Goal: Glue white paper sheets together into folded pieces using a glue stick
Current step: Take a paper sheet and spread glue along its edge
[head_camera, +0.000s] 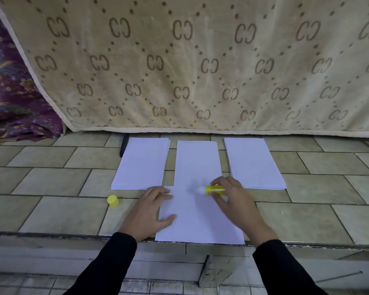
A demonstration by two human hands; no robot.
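A white paper sheet [200,218] lies flat on the tiled ledge right in front of me. My left hand [149,211] presses flat on its left edge, fingers spread. My right hand [232,199] grips a yellow glue stick [214,189] held sideways, its white tip pointing left over the sheet's upper part. The glue stick's yellow cap [113,200] stands on the tiles to the left. Beyond the sheet lie a left stack of paper [142,165], a narrower middle piece [197,160] and a right stack [254,162].
A beige patterned blanket [200,60] hangs down just behind the papers. Purple patterned fabric [13,99] is bunched at far left. The tiled ledge [51,188] ends at a front edge under my wrists, with a lower tiled floor below.
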